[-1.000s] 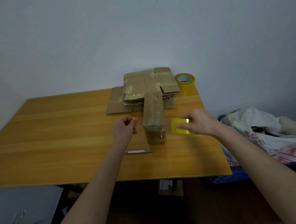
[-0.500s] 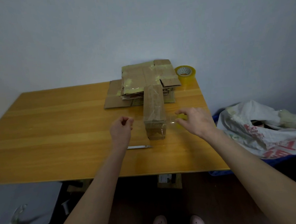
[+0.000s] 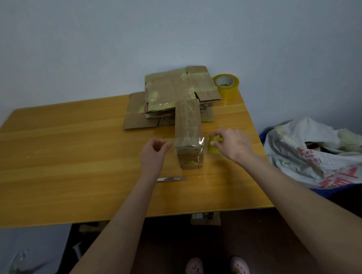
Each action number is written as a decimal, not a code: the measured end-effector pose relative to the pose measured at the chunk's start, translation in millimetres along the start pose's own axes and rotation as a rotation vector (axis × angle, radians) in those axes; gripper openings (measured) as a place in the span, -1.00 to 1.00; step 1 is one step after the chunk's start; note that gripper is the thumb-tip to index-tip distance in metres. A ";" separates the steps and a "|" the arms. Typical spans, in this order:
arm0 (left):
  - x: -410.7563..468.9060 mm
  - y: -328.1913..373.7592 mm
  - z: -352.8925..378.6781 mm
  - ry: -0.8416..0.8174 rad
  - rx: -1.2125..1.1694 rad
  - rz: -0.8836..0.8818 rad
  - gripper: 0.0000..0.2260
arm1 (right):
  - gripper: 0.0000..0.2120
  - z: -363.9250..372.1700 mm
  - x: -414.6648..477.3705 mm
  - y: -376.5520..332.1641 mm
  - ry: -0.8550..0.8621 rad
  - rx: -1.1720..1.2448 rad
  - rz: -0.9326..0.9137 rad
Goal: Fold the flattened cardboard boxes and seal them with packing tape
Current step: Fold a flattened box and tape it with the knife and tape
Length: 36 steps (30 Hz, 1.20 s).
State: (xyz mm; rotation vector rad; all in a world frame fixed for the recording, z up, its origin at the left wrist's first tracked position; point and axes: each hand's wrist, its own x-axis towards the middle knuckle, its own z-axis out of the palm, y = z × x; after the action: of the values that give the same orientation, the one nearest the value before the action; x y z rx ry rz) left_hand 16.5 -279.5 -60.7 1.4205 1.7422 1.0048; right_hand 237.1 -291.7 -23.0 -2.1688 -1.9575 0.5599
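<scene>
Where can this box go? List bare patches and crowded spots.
Free: the left half of the table, from its left edge to the flattened cardboard stack and left hand; the front strip between the blade and the near edge. Crowded: back right, stack beside spare tape roll; centre, box under stretched tape.

tape roll (image 3: pixel 213 152) behind right hand (image 3: pixel 233 145), sack (image 3: pixel 323 150) cropped

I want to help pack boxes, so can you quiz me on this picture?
1. True or false: the left hand pinches the clear tape strip stretched over the folded box.
2. Which hand grips the small yellow roll? A. left hand B. right hand
3. How many tape rolls are in view?
Key: 1 true. 2 B. 3 two, counting the spare roll on the table.
</scene>
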 end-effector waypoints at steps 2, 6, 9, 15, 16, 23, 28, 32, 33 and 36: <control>0.3 -3.0 6.6 -0.042 -0.003 -0.024 -0.87 | -0.64 3.6 5.1 -2.5 -0.025 -0.007 0.004; 0.9 -7.3 15.7 -0.091 -0.052 -0.074 -0.80 | -0.65 8.6 13.5 -6.6 -0.062 -0.019 0.005; 1.6 -12.3 15.6 -0.161 -0.145 -0.278 -0.41 | -0.65 10.2 16.2 -6.6 -0.070 -0.009 0.003; -28.6 6.1 19.0 0.163 0.232 0.480 -0.68 | -0.67 12.0 19.2 -8.7 -0.063 -0.002 -0.007; -32.0 8.5 26.2 0.095 0.299 0.624 -0.67 | -0.67 12.2 19.1 -9.3 -0.065 0.000 -0.009; -25.4 1.5 41.5 -0.051 0.554 0.769 -0.41 | -0.52 10.3 22.7 24.1 -0.249 0.390 -0.096; -22.2 3.9 38.2 -0.025 0.568 0.769 -0.44 | -0.52 12.2 17.8 41.2 -0.307 0.508 -0.098; -20.5 3.9 38.5 -0.039 0.582 0.755 -0.46 | -0.57 11.0 17.0 39.0 -0.189 0.327 -0.084; -20.7 4.7 38.9 -0.039 0.578 0.754 -0.47 | -0.57 9.6 16.6 38.0 -0.174 0.274 -0.073; -20.4 7.9 38.5 -0.031 0.586 0.752 -0.51 | -0.59 4.9 16.3 31.7 -0.148 0.103 -0.057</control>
State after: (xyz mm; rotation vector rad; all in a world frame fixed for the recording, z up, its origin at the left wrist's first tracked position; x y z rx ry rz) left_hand 57.3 -292.9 -71.8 2.5688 1.5550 0.8289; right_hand 265.6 -280.3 -41.7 -2.0570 -2.0072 0.8148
